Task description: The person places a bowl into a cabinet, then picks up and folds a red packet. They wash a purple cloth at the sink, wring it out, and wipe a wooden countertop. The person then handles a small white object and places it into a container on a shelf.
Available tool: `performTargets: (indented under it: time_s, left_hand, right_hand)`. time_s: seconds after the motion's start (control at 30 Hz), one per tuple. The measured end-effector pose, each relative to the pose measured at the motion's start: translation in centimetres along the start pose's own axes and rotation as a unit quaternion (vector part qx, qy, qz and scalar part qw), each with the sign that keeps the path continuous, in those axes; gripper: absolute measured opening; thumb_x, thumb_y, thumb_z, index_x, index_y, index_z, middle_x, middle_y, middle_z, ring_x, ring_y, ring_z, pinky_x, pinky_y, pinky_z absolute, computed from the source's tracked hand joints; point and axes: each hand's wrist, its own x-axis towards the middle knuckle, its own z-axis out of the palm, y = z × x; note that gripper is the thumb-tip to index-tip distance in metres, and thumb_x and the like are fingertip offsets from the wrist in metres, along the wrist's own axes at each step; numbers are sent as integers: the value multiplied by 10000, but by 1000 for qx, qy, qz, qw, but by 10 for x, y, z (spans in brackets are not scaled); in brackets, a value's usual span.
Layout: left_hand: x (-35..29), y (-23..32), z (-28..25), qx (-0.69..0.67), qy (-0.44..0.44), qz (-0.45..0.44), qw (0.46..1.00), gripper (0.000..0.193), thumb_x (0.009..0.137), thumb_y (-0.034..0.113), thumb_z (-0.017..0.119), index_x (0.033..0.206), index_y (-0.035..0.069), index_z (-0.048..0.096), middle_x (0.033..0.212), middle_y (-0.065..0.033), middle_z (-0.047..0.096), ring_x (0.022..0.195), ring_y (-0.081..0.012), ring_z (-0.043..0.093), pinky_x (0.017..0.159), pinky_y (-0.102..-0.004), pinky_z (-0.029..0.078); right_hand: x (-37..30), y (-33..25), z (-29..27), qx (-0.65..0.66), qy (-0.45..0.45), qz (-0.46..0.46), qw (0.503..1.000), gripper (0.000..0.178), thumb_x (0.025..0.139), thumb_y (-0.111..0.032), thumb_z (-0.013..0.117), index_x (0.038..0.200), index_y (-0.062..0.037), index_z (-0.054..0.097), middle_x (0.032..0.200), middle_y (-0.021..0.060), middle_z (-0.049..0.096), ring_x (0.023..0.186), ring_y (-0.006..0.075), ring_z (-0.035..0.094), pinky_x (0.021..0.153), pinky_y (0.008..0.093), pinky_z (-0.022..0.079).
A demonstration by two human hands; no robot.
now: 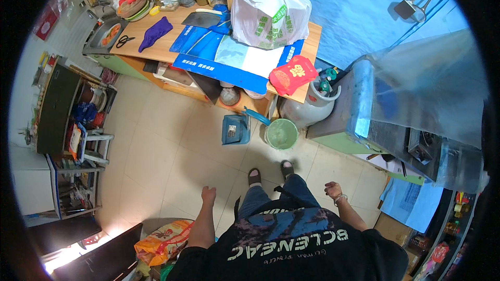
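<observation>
Green bucket (295,138) on the tiled floor (156,140), just ahead of the shoes (254,177), with a blue basket (242,136) near its left side and a blue handle (258,116) reaching to its rim. Big pale capitals across the black shirt (284,224), plus a thinner line in a handwritten style. On the worktop (314,34): green characters on a knotted white bag (255,8), gold ones on red packets (294,74), and small white characters along the front edge of a blue sheet (239,75). Coloured print on an orange bag (161,242), too, beside the left forearm.

Left hand (208,194) out in front of the body, forearm pointing almost straight ahead; fingers close together, cannot tell how far folded. Right hand (333,190) at the other side, forearm slanting inward toward the front, bracelet (340,198) at the wrist; fingers loosely curled and slightly spread around empty space. Both well apart from bucket and basket.
</observation>
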Motion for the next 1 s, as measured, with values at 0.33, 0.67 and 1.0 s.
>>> performTargets:
  time_s: [0.33,0.67,1.0]
  left_hand:
    - [-38,-8,27,-79,77,-54,992,672,797,223,720,1331,-127,512,1310,-290,585,1223,-377,576,1035,-417,454]
    - [-106,248,45,-189,115,283,933,487,904,97,661,1347,-28,502,1216,-196,649,1025,-240,670,862,-341,553]
    - [-93,424,71,-333,-143,232,903,518,931,163,665,1386,14,469,1295,-155,592,1120,-218,601,908,-350,523]
  right_hand:
    - [47,-268,52,149,-13,-297,943,97,886,-83,677,888,-30,595,786,-19,581,733,100,575,678,272,493]
    - [116,-550,30,127,56,-347,928,598,812,-202,802,1332,-31,560,1113,139,670,922,187,651,789,315,524]
    - [76,-531,58,208,-16,-264,942,326,755,-3,806,994,-27,585,860,69,695,584,133,623,513,252,495]
